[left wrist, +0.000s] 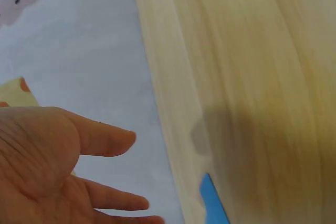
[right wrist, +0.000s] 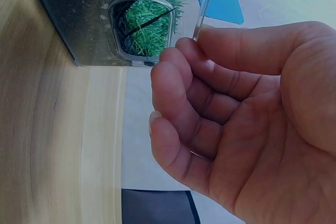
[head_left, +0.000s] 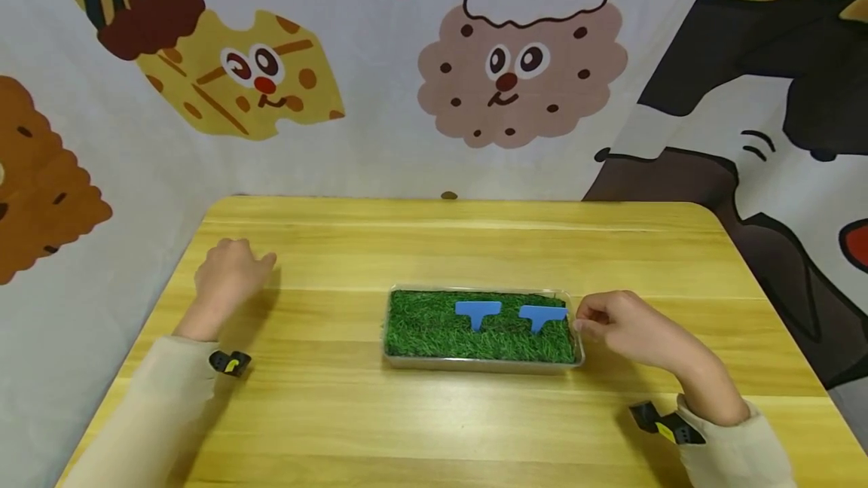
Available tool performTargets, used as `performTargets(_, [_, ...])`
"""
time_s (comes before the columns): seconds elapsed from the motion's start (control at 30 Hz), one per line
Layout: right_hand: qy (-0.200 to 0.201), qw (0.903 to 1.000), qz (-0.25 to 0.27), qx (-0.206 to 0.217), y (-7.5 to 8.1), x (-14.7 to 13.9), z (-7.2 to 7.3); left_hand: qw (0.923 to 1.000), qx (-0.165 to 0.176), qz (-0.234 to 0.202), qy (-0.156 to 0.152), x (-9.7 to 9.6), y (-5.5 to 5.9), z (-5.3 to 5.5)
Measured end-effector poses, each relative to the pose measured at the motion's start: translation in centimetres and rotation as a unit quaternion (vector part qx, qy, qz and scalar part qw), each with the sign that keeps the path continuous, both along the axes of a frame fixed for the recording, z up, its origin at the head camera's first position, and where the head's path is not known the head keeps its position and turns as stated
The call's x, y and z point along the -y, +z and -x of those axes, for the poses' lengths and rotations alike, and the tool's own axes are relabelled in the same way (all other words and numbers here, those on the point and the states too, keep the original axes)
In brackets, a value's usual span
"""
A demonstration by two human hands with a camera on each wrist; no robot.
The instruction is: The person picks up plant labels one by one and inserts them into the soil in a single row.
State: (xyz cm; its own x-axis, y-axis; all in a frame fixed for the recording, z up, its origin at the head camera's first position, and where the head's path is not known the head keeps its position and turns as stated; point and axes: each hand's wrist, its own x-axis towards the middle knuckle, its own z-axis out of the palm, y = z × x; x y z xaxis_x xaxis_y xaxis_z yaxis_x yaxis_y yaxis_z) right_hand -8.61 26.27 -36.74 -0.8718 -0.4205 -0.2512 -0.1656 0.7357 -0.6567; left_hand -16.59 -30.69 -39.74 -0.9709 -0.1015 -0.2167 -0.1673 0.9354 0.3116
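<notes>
A clear plastic box (head_left: pixel 483 365) filled with green artificial grass (head_left: pixel 427 326) sits on the table. Two blue T-shaped plant labels, a left label (head_left: pixel 478 311) and a right label (head_left: pixel 542 315), stand in the grass. At the box's right end, my right hand (head_left: pixel 627 328) pinches the rim between thumb and forefinger, the other fingers curled. My left hand (head_left: pixel 232 273) is over the table's far left part, with thumb and fingers extended and nothing held. Below it, the left wrist view shows part of a blue piece (left wrist: pixel 213 203), which the hand hides from the head view.
The wooden table (head_left: pixel 325 413) has rounded far corners. Behind it hangs a white cloth (head_left: pixel 380 81) printed with cartoon biscuits and cheese. Black straps with yellow marks, a left strap (head_left: pixel 230 363) and a right strap (head_left: pixel 667 425), are at the wrists.
</notes>
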Motion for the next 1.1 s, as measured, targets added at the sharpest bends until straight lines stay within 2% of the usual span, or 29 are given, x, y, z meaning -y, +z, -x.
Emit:
performTargets(0.33, [0.001, 1.0, 0.001, -0.003, -0.3, 0.1, 0.1, 0.9954, 0.096, 0.001, -0.007, 2.2, -0.7, 0.5])
performTargets(0.47, [0.001, 1.0, 0.001, -0.003, -0.3, 0.1, 0.1, 0.9933, 0.115, 0.005, -0.012, 2.6, -1.0, 0.7])
performTargets(0.73, [-0.002, 1.0, -0.007, 0.001, -0.4, -0.1, 0.0, 0.995, 0.091, -0.001, -0.04, 2.9, -1.4, 1.2])
performTargets(0.9, [-0.003, 1.0, -0.006, 0.001, -0.4, 0.0, 0.0, 0.996, 0.079, -0.006, -0.041, 3.1, -1.6, 1.6])
performTargets(1.0, [-0.003, 1.0, -0.006, 0.0, -0.5, 0.0, 0.1, 0.9968, 0.061, -0.01, -0.051, 3.0, -1.8, 2.1])
performTargets(1.1, [-0.002, 1.0, -0.005, -0.001, -0.4, 0.0, 0.1, 0.9967, 0.037, -0.031, -0.066, 2.8, -2.2, 2.6])
